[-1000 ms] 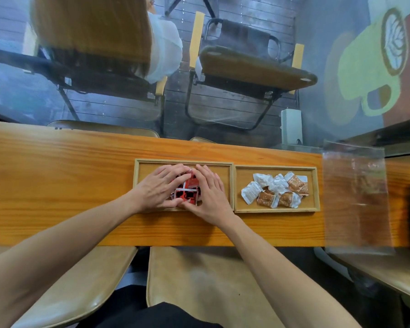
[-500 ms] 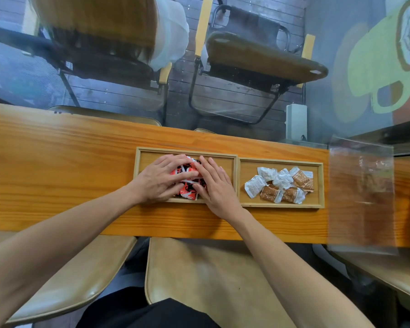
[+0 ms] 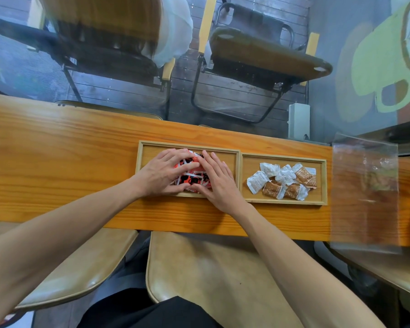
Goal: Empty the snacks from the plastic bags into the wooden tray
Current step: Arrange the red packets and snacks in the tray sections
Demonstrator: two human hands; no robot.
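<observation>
Over the last second my two hands have stayed on the red and white snack packets (image 3: 191,172) in the left compartment of the wooden tray (image 3: 240,154), but the heap has shifted: it sat low, near the front rim of the compartment, and now it is gathered more toward the middle, with more of the red wrappers showing between my fingers. I read that as tidying, not emptying. The packets are already out of their bag and I am only pushing them into a neat pile, so I judge this compartment to be close to done.

My left hand (image 3: 162,175) lies palm down on the left side of the heap, fingers spread and slightly curled over it, thumb along the front edge. My right hand (image 3: 217,179) mirrors it on the right side, fingers flat and pointing away from me, touching the packets. Neither hand grips anything; both are open and pressing inward, cupping the pile between them.

The right compartment holds a loose cluster of brown and white wrapped sweets (image 3: 283,181). An empty-looking clear plastic bag (image 3: 365,192) lies on the worktop (image 3: 57,162) just beyond the tray's right end.
</observation>
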